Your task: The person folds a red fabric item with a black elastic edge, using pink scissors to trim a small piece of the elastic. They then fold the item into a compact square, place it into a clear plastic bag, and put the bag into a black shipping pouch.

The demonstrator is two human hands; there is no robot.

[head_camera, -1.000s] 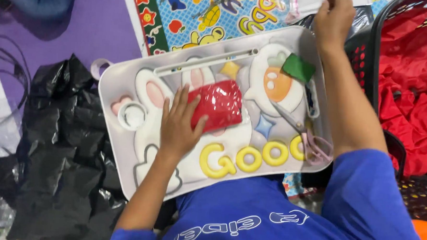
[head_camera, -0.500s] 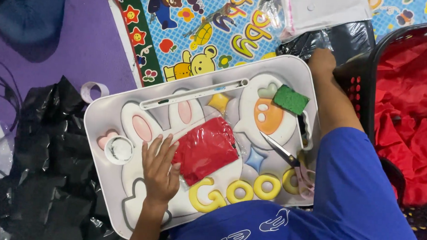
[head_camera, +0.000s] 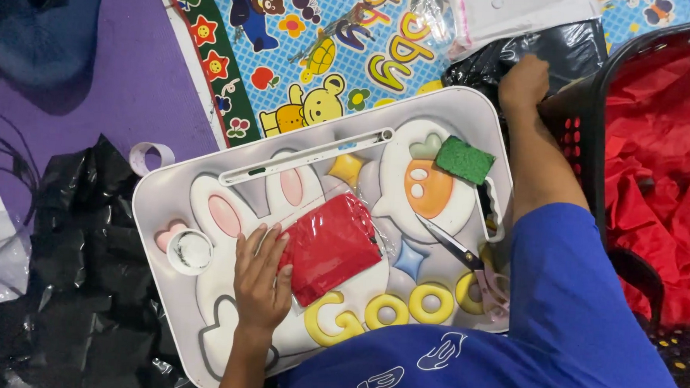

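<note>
A white lap tray (head_camera: pixel 170 202) with raised rabbit and carrot shapes and yellow letters lies in front of me. A red folded cloth in a clear bag (head_camera: pixel 331 248) rests on its middle. My left hand (head_camera: pixel 260 279) lies flat on the tray, fingers spread, touching the packet's left edge. My right hand (head_camera: pixel 524 81) is closed on a black plastic bag (head_camera: pixel 490 61) just beyond the tray's far right corner, beside a black basket (head_camera: pixel 577 126). A green sponge (head_camera: pixel 464 160) and scissors (head_camera: pixel 466 261) lie on the tray's right side.
The basket holds red cloth (head_camera: pixel 664 177). A colourful cartoon play mat (head_camera: pixel 328 53) and a clear plastic bag (head_camera: pixel 516 11) lie beyond the tray. Crumpled black plastic (head_camera: pixel 77 283) covers the floor at left, near a tape roll (head_camera: pixel 149 156) and a small white cup (head_camera: pixel 191 251).
My right hand drew back from the far side of the mat to the black bag by the basket. My left hand slid off the top of the red packet to its left edge.
</note>
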